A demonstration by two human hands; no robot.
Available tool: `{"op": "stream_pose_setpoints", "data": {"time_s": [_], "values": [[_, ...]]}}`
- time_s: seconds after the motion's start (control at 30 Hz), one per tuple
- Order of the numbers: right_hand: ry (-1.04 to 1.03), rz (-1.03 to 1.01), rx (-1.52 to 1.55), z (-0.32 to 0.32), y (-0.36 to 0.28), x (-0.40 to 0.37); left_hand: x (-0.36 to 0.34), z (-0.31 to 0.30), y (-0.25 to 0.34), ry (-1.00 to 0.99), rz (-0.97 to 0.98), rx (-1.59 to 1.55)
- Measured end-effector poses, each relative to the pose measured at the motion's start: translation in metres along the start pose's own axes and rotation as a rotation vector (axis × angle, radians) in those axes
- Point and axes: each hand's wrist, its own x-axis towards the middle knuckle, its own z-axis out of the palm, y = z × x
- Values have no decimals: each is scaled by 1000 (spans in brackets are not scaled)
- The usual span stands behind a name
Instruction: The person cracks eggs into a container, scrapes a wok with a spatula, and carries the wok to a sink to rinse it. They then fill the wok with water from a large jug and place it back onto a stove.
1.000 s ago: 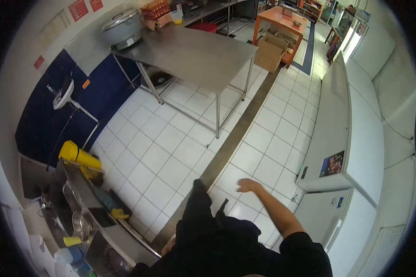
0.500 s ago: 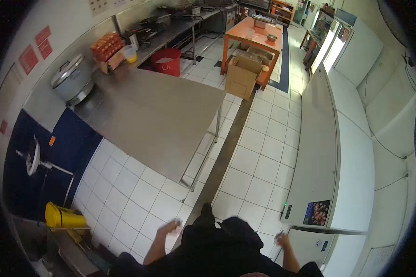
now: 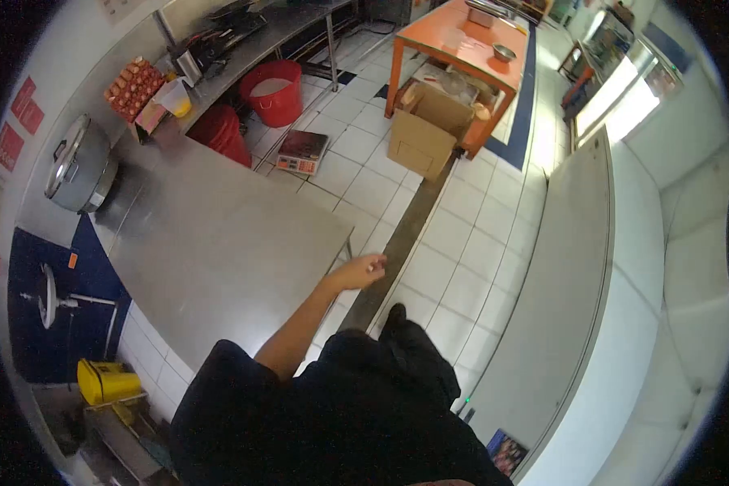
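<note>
My left hand (image 3: 360, 273) swings in front of my body, near the right edge of a bare steel table (image 3: 219, 235). Its fingers are loosely bent and a little apart, with nothing visible in them. I cannot see my right hand; it is out of view. On the steel table's far left corner stands a large rice cooker (image 3: 85, 166). Behind it are stacked trays of eggs (image 3: 134, 87) and a clear plastic jug (image 3: 172, 97) with something yellow in it.
Beyond the table are red tubs (image 3: 271, 93) and a digital scale (image 3: 302, 152) on the tiled floor. A cardboard box (image 3: 429, 134) stands by the orange table (image 3: 462, 40). A long chest freezer (image 3: 543, 283) lines the right; a yellow bin (image 3: 105, 381) is at left.
I have walked forward, so the steel table and freezer are closer. My left hand has swung forward, my right hand has left the view, and the scale has come into sight.
</note>
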Motion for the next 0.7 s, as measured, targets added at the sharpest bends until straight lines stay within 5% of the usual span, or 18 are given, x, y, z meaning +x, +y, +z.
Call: {"op": "stream_pose_setpoints", "data": {"time_s": [0.13, 0.17, 0.2, 0.3, 0.43, 0.6, 0.63, 0.67, 0.7], "values": [[147, -440, -605, -209, -76, 226, 56, -25, 20, -110, -126, -113], [178, -299, 52, -264, -206, 225, 60, -45, 44, -87, -192, -202], [222, -393, 183, -309, -309, 233, 73, -55, 42, -65, -210, -223], [322, -479, 154, -411, -524, 293, 113, -87, 20, 90, -221, -366], [332, -520, 224, -437, -701, 350, 198, -137, -24, 227, -366, -540], [-143, -340, 107, -406, -716, 488, 290, -250, -9, 346, -531, -400], [-236, -297, 108, -391, -712, 504, 305, -277, -8, 471, -445, -401], [-473, -442, -19, -401, -654, 573, 321, -311, -9, 601, -345, -381], [-406, -644, -514, -385, -614, 619, 335, -336, -11, 631, -349, -411]]}}
